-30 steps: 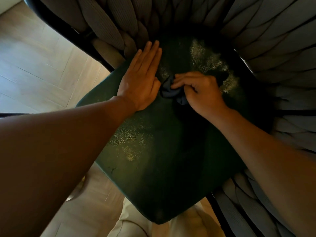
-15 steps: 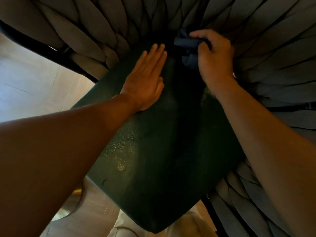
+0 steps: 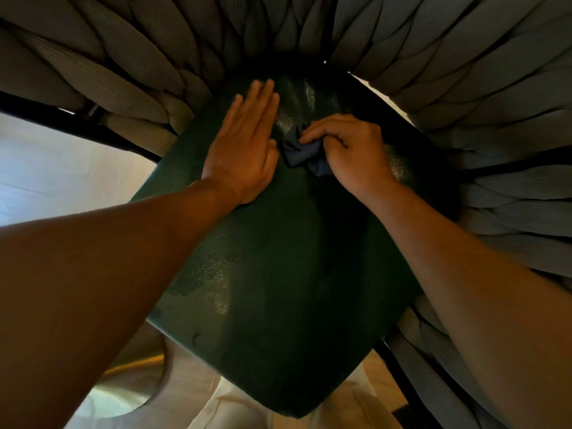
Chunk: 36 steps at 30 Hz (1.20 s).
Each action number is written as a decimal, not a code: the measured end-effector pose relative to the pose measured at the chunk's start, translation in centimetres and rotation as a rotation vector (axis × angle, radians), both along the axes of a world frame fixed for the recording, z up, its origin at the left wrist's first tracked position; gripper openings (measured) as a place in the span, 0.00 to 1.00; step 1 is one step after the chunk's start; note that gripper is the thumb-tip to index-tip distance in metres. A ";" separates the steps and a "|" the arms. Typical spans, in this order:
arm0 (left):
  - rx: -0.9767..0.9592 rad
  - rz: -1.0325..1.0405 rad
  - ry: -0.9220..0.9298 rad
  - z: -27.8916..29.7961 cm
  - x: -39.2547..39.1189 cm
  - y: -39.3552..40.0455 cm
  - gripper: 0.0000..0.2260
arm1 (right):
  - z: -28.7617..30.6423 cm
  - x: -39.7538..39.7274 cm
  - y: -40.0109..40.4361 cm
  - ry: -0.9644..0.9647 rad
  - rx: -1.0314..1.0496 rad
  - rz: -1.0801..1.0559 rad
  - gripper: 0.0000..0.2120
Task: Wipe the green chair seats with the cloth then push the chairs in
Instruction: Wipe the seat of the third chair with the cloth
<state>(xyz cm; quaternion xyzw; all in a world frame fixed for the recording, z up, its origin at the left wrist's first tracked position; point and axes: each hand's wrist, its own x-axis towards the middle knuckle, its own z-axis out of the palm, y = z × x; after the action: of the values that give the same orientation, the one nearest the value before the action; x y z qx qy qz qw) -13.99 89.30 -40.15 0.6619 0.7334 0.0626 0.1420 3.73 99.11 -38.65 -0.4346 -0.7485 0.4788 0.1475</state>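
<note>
A dark green chair seat (image 3: 278, 274) fills the middle of the head view, shiny in patches. My left hand (image 3: 244, 144) lies flat on its far left part, fingers straight and together, pointing toward the backrest. My right hand (image 3: 349, 150) is closed on a bunched dark blue cloth (image 3: 301, 153), which presses on the seat just right of my left hand. Much of the cloth is hidden under my fingers.
A padded grey woven backrest (image 3: 464, 88) curves around the far and right sides of the seat, on a black frame (image 3: 62, 122). Light wood floor (image 3: 62, 168) shows at left. A brass-coloured round base (image 3: 123, 391) and my light trousers (image 3: 241, 407) lie below the seat's near edge.
My right hand brought the cloth back from the rear of the seat by the backrest toward me, to beside my left hand. The left hand stayed flat on the seat.
</note>
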 end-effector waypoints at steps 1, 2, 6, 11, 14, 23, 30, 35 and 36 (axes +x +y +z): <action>-0.004 0.000 0.001 0.1 0.0 0.0 0.29 | 0.3 0.4 -0.4 -0.009 -0.020 -0.003 0.17; -0.005 0.000 0.000 0.1 0.1 0.0 0.29 | 0.7 0.8 -0.9 -0.024 -0.039 0.002 0.17; -0.004 0.008 -0.027 0.7 0.2 0.1 0.30 | 2.5 1.9 -2.0 -0.108 -0.255 0.018 0.20; 0.046 -0.211 -0.065 1.2 1.3 1.8 0.30 | 4.5 4.5 -1.2 0.085 -0.500 -0.345 0.20; 0.044 -0.318 -0.053 0.8 2.1 3.7 0.30 | 3.9 5.0 0.5 0.122 -0.272 -0.576 0.18; 0.005 -0.392 -0.011 -0.5 2.1 4.9 0.29 | -1.2 2.9 0.5 -0.083 0.318 -0.431 0.20; -0.065 -0.389 -0.004 -0.2 2.0 5.2 0.30 | 0.0 4.5 -2.7 -0.057 0.140 -0.267 0.17; -0.081 -0.391 0.004 0.4 2.1 4.9 0.29 | 2.4 5.8 -2.9 -0.100 -0.194 -0.206 0.18; -0.077 -0.383 -0.001 0.6 2.2 4.8 0.29 | 3.0 6.1 -2.9 -0.105 -0.298 -0.197 0.18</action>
<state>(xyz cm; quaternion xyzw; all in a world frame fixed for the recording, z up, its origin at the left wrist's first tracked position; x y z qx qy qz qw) -11.78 94.08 -39.58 0.7836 0.5956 0.0067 0.1767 9.79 96.24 -35.62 -0.5472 -0.6298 0.5442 0.0882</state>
